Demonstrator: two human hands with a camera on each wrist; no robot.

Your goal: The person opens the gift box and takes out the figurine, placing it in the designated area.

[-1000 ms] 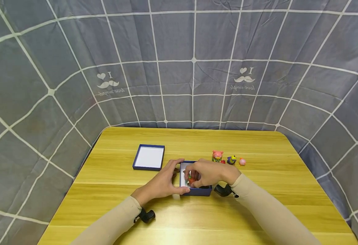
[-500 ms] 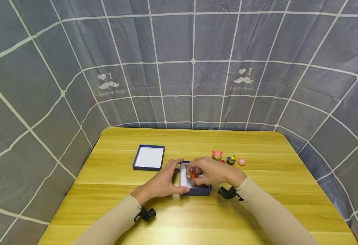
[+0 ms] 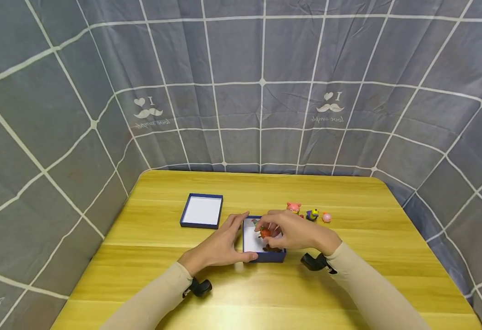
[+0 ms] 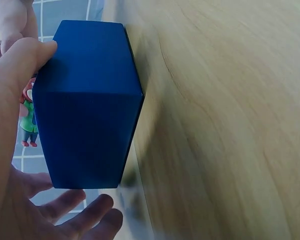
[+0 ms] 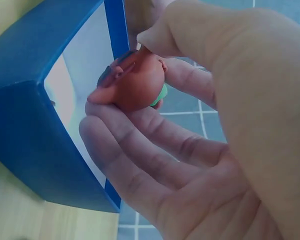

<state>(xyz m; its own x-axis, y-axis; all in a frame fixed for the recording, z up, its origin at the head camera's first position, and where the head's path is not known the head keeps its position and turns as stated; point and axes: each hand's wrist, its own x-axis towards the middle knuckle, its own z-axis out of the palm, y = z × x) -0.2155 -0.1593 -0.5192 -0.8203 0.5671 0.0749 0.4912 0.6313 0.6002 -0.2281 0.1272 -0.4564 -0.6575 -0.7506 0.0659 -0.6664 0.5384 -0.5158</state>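
Observation:
In the head view, my left hand (image 3: 220, 242) holds the blue box (image 3: 265, 257) at its left side, thumb on the front wall and fingers towards the back. The left wrist view shows that thumb against the box (image 4: 92, 60). My right hand (image 3: 290, 229) pinches a small toy figurine (image 3: 264, 233) above the box's white inside. It has a round reddish-orange head and some green, seen closely as the figurine (image 5: 140, 85) between thumb and fingers in the right wrist view. A dark brown object (image 3: 271, 249) lies in the box near the front wall, partly hidden.
The blue lid (image 3: 201, 225) with a white inside lies to the left behind the box. Behind my right hand stand a pink figurine (image 3: 293, 207), a blue-and-yellow one (image 3: 312, 215) and a small round pink one (image 3: 326, 217). A grey checked curtain (image 3: 241, 105) surrounds the table.
My right hand has shifted slightly right and up with the pinched figurine, showing more of the brown object in the box. The left hand keeps its hold on the box.

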